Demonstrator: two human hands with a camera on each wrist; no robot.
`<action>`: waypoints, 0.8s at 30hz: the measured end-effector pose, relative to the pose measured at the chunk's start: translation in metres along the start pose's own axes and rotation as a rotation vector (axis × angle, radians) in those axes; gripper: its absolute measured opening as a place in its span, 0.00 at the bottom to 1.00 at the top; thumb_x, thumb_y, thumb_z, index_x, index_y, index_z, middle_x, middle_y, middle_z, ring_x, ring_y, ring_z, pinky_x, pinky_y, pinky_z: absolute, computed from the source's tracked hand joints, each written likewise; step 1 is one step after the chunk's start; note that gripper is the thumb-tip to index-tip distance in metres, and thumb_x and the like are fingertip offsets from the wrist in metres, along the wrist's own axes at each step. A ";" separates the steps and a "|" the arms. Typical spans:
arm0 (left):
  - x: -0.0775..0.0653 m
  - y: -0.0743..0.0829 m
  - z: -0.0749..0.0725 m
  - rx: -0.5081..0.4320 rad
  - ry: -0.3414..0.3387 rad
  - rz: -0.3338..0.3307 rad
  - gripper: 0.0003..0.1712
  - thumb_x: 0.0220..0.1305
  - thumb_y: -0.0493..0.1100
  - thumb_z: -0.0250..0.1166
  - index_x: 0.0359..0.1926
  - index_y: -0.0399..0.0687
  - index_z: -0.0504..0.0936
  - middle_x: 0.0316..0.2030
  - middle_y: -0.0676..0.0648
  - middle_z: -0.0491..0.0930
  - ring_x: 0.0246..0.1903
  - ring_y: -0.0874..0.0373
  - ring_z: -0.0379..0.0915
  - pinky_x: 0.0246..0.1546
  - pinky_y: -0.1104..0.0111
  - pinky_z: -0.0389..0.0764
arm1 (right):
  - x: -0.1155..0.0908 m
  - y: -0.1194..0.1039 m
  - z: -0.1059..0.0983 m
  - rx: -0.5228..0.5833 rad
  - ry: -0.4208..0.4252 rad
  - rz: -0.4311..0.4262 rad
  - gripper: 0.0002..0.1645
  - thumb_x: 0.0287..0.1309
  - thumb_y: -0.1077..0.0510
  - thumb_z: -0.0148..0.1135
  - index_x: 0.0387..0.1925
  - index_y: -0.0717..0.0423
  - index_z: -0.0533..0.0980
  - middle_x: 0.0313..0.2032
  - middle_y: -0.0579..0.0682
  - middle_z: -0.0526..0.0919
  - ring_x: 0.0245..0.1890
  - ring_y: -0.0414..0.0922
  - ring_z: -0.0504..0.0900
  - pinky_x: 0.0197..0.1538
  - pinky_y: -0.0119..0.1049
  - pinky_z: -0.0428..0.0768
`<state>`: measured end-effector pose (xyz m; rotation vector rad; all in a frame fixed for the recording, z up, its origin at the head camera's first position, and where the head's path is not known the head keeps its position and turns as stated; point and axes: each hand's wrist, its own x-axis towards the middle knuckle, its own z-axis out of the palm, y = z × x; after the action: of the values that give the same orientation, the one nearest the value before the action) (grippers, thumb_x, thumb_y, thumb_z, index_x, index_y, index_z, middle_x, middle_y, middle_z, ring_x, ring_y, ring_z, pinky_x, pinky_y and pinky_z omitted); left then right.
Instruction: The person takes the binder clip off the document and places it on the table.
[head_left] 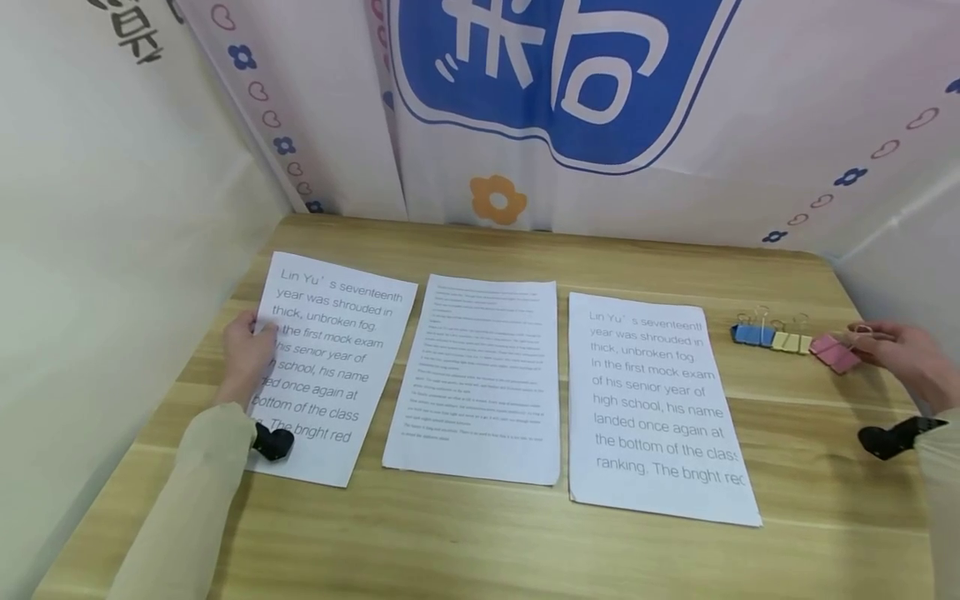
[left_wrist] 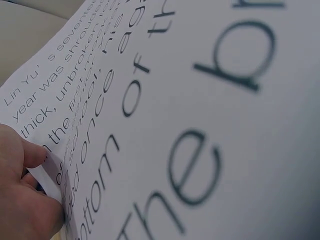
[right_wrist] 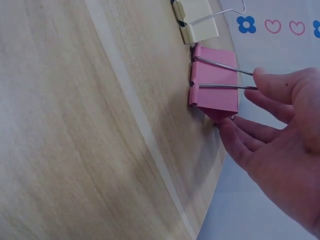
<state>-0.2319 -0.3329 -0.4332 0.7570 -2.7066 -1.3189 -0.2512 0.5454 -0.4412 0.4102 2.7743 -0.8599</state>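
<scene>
At the left, a sheet of large-print paper point(head_left: 330, 350) lies tilted, its left edge gripped by my left hand point(head_left: 246, 354). In the left wrist view the thumb point(left_wrist: 35, 155) lies over the printed face and other fingers are partly hidden behind the edge. Over at the right, my right hand point(head_left: 911, 358) holds a pink binder clip point(head_left: 835, 354). Seen from the right wrist, thumb and fingers pinch its wire handles point(right_wrist: 225, 86), and its spine edge faces the table side. Right beside it are a yellow binder clip point(head_left: 791, 342) and a blue one point(head_left: 752, 335).
A small-print paper stack point(head_left: 480, 375) lies in the middle of the wooden table point(head_left: 480, 542), and another large-print stack point(head_left: 652, 408) lies to its right. A printed white cloth wall point(head_left: 637, 200) rises behind the table, with white side panels left and right.
</scene>
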 end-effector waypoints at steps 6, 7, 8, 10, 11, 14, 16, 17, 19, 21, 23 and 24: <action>0.000 0.000 0.000 -0.002 -0.011 -0.001 0.27 0.71 0.44 0.40 0.67 0.38 0.58 0.57 0.37 0.68 0.41 0.59 0.70 0.35 0.79 0.70 | -0.010 -0.018 0.000 0.029 0.000 0.027 0.52 0.62 0.31 0.38 0.68 0.72 0.49 0.68 0.68 0.56 0.53 0.52 0.74 0.49 0.45 0.77; 0.000 0.001 -0.001 -0.004 -0.010 0.001 0.27 0.71 0.44 0.40 0.67 0.38 0.58 0.57 0.36 0.68 0.41 0.59 0.70 0.36 0.78 0.70 | -0.009 -0.016 0.002 0.029 0.013 0.025 0.52 0.61 0.31 0.38 0.68 0.70 0.51 0.65 0.60 0.64 0.49 0.42 0.77 0.47 0.40 0.79; 0.001 0.001 -0.001 -0.005 -0.011 0.003 0.27 0.71 0.43 0.41 0.67 0.37 0.58 0.57 0.36 0.68 0.41 0.59 0.70 0.36 0.78 0.70 | -0.007 -0.013 0.002 0.031 0.018 0.017 0.52 0.61 0.30 0.38 0.68 0.70 0.52 0.65 0.59 0.65 0.44 0.32 0.77 0.43 0.35 0.79; 0.000 0.002 -0.001 -0.005 -0.012 0.005 0.27 0.71 0.44 0.41 0.67 0.37 0.58 0.57 0.36 0.69 0.40 0.59 0.70 0.37 0.77 0.71 | 0.000 -0.004 0.004 0.039 0.047 -0.006 0.51 0.61 0.30 0.39 0.67 0.69 0.56 0.53 0.35 0.74 0.34 0.14 0.68 0.34 0.22 0.76; 0.000 0.002 -0.001 -0.005 -0.011 0.006 0.27 0.71 0.44 0.41 0.67 0.37 0.58 0.57 0.36 0.69 0.40 0.59 0.70 0.37 0.76 0.71 | 0.003 0.000 0.005 0.056 0.048 -0.026 0.50 0.61 0.31 0.40 0.66 0.69 0.57 0.50 0.29 0.75 0.34 0.13 0.68 0.36 0.21 0.76; 0.000 0.003 -0.002 -0.001 -0.006 0.008 0.27 0.71 0.44 0.41 0.66 0.37 0.59 0.56 0.36 0.69 0.39 0.60 0.70 0.36 0.76 0.72 | 0.014 0.015 0.007 0.062 0.061 -0.065 0.47 0.63 0.33 0.38 0.66 0.70 0.57 0.39 0.16 0.68 0.30 0.07 0.60 0.32 0.15 0.72; -0.001 0.003 -0.002 0.002 -0.007 0.005 0.27 0.71 0.44 0.41 0.66 0.38 0.59 0.56 0.37 0.69 0.38 0.60 0.70 0.35 0.77 0.72 | 0.019 0.023 0.008 0.057 0.073 -0.069 0.47 0.63 0.33 0.38 0.66 0.69 0.57 0.38 0.17 0.65 0.30 0.06 0.60 0.31 0.13 0.70; -0.001 0.003 -0.002 0.001 -0.006 0.004 0.26 0.71 0.44 0.41 0.66 0.38 0.59 0.56 0.37 0.69 0.38 0.60 0.70 0.35 0.77 0.72 | 0.020 0.025 0.008 0.053 0.073 -0.070 0.47 0.63 0.33 0.37 0.66 0.69 0.56 0.43 0.22 0.68 0.30 0.06 0.60 0.31 0.13 0.70; -0.001 0.003 -0.002 0.004 -0.004 0.001 0.26 0.71 0.44 0.41 0.66 0.38 0.59 0.55 0.37 0.70 0.39 0.60 0.71 0.34 0.78 0.72 | 0.021 0.027 0.009 0.045 0.081 -0.070 0.47 0.64 0.34 0.37 0.66 0.69 0.56 0.50 0.35 0.70 0.30 0.06 0.59 0.31 0.13 0.70; -0.001 0.003 -0.002 0.002 0.002 -0.003 0.26 0.71 0.44 0.41 0.66 0.38 0.60 0.55 0.37 0.70 0.39 0.59 0.70 0.34 0.77 0.71 | 0.021 0.026 0.009 0.037 0.079 -0.068 0.47 0.64 0.34 0.36 0.67 0.70 0.55 0.59 0.50 0.69 0.29 0.06 0.59 0.31 0.13 0.71; -0.001 0.003 -0.001 0.001 0.010 -0.007 0.26 0.71 0.44 0.42 0.65 0.37 0.60 0.55 0.37 0.70 0.39 0.59 0.70 0.35 0.77 0.71 | 0.020 0.025 0.009 0.024 0.079 -0.065 0.47 0.64 0.35 0.35 0.67 0.70 0.54 0.64 0.62 0.65 0.28 0.06 0.58 0.30 0.13 0.70; -0.001 0.003 -0.001 -0.001 0.013 -0.010 0.26 0.70 0.43 0.42 0.65 0.37 0.61 0.55 0.36 0.70 0.39 0.59 0.70 0.35 0.77 0.71 | 0.019 0.024 0.009 0.022 0.082 -0.062 0.47 0.64 0.34 0.36 0.67 0.70 0.54 0.65 0.66 0.63 0.28 0.06 0.57 0.29 0.13 0.70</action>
<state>-0.2324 -0.3315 -0.4305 0.7776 -2.6954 -1.3125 -0.2605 0.5631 -0.4664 0.3731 2.8689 -0.9083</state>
